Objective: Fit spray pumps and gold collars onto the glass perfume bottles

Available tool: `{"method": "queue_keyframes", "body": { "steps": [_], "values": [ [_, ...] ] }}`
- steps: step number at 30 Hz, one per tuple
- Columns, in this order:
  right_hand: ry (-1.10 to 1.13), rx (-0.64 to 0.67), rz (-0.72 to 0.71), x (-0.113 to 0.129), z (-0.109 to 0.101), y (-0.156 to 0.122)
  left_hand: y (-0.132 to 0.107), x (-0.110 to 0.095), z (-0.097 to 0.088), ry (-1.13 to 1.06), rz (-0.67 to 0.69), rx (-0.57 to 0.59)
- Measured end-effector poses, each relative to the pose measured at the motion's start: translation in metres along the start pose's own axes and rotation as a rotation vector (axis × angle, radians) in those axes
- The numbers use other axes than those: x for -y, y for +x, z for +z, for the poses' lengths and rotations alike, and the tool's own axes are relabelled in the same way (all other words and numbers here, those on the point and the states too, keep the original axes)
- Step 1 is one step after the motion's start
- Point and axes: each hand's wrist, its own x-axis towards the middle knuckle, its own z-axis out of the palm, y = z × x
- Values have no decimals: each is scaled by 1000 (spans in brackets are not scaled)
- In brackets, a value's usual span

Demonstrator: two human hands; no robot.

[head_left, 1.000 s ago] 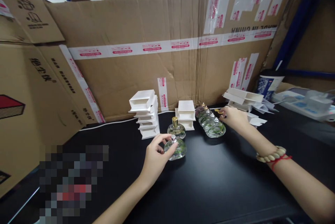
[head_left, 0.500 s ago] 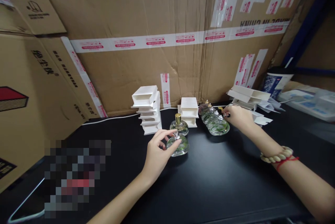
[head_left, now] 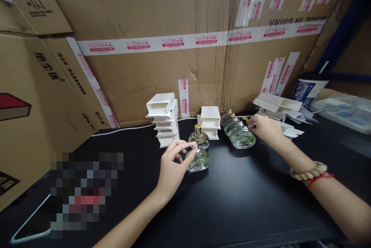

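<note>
My left hand (head_left: 174,165) pinches the silver spray neck of a clear glass perfume bottle (head_left: 199,160) between thumb and forefinger. The bottle stands upright on the black table, with green showing in its glass. Just behind it is a similar perfume bottle with a gold cap (head_left: 198,129). To the right, uncapped perfume bottles (head_left: 242,140) stand in a slanting row. My right hand (head_left: 266,129) is beside the far end of that row, its fingers closed together. By its fingertips shows a small gold piece (head_left: 245,119); whether they grip it I cannot tell.
White paper boxes form a taller stack (head_left: 164,118) at the left and a shorter stack (head_left: 210,118) behind the bottles. More white boxes (head_left: 276,105) lie beyond my right hand, near a patterned cup (head_left: 308,89). Large cardboard (head_left: 145,74) walls the table's back.
Both hands stay nearly in place. My left thumb and forefinger have drawn closer together at the bottle's neck. The view has shifted slightly.
</note>
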Motion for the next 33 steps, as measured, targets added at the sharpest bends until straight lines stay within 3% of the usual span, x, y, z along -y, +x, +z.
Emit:
{"method": "queue_keyframes", "body": {
  "steps": [14,18,21,24,26,28,33],
  "values": [
    [-25,5,-37,-1,2,1,1,4,2,-13,14,23],
    [-12,-98,-28,-1,3,-1,1,2,2,3,45,22],
    [70,-381,-43,3,1,-4,2,2,2,8,68,22],
    [240,-783,-217,13,0,-10,3,3,2,16,84,19],
    [382,-926,-404,23,1,-17,3,5,3,31,88,22],
    [483,-952,-582,34,4,-25,3,6,3,45,82,29],
    [488,-885,-949,59,17,-50,3,6,4,77,57,13]
  ]
}}
